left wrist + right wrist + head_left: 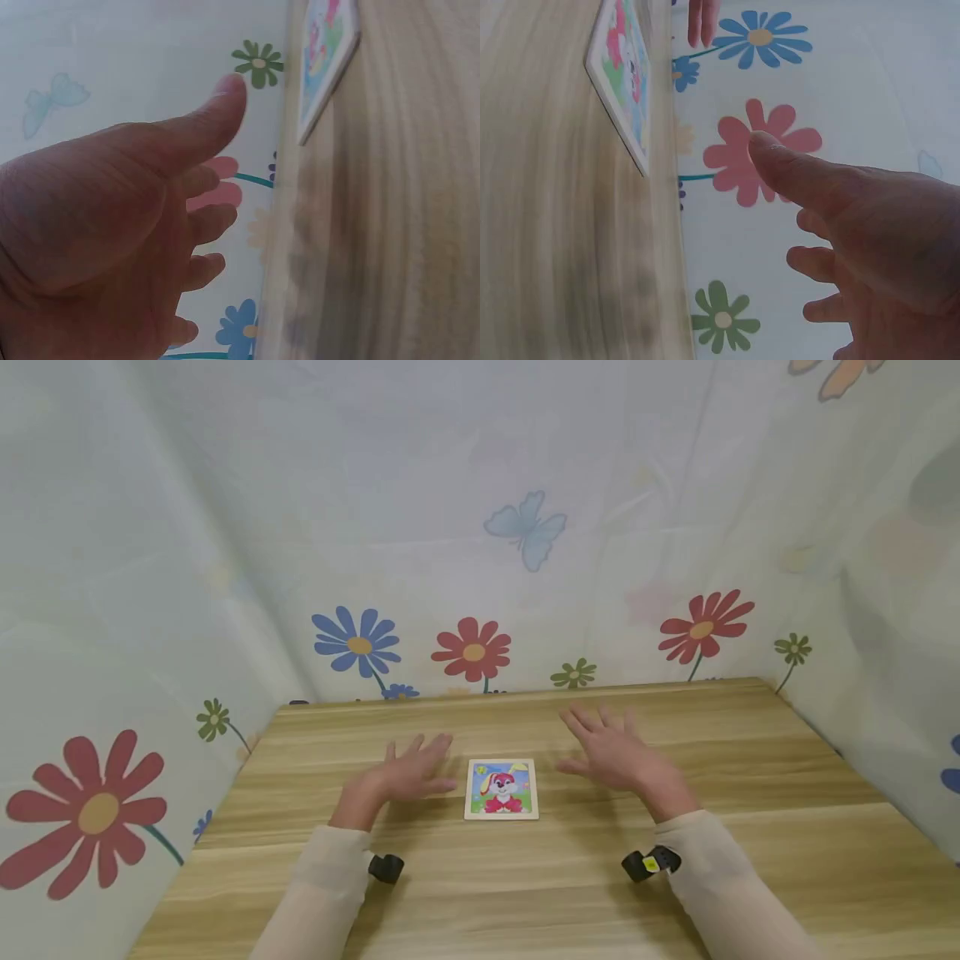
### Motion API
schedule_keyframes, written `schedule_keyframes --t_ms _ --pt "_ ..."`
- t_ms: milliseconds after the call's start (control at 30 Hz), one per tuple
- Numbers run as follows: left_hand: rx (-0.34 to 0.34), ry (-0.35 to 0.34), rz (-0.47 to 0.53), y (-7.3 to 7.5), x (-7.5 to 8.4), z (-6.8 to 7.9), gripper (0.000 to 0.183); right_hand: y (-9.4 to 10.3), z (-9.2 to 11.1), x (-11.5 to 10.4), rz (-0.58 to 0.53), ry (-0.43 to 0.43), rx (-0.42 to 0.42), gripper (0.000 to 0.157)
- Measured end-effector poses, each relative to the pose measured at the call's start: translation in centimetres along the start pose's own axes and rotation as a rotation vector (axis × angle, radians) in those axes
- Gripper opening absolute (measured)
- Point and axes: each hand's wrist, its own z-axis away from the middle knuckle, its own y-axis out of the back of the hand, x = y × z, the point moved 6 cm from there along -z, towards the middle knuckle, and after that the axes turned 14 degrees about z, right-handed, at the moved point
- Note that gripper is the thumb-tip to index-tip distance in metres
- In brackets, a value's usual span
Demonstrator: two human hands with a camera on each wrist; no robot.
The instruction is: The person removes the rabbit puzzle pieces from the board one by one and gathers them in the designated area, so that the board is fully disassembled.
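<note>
A small square picture puzzle (502, 789) with a pale border lies flat on the table, showing a red and white cartoon rabbit. To its left is my left hand (408, 774), fingers spread and holding nothing. On the other side my right hand (617, 755) hovers over the wood, its fingers also apart and slightly blurred. Each wrist view shows its hand above the tabletop, thumb extended, with the puzzle's edge (330, 86) beyond the left thumb and the same puzzle (622, 75) at the upper left of the right view.
The wooden table (495, 893) runs back to a pale cloth backdrop (420, 510) printed with flowers and butterflies, which also rises at both sides. Black wrist cameras sit below each sleeve cuff, one at the left (386, 868) and one at the right (639, 866).
</note>
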Motion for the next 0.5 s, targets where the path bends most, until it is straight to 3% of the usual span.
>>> schedule_keyframes --t_ms 333,500 --pt "-0.064 -0.016 -0.090 -2.8 1.5 -0.1 0.090 -1.9 0.2 -4.1 0.050 0.106 -0.119 0.081" --pt "-0.066 -0.029 -0.135 -3.4 1.7 -0.3 0.086 -2.5 0.3 -5.1 0.073 0.118 -0.145 0.080"
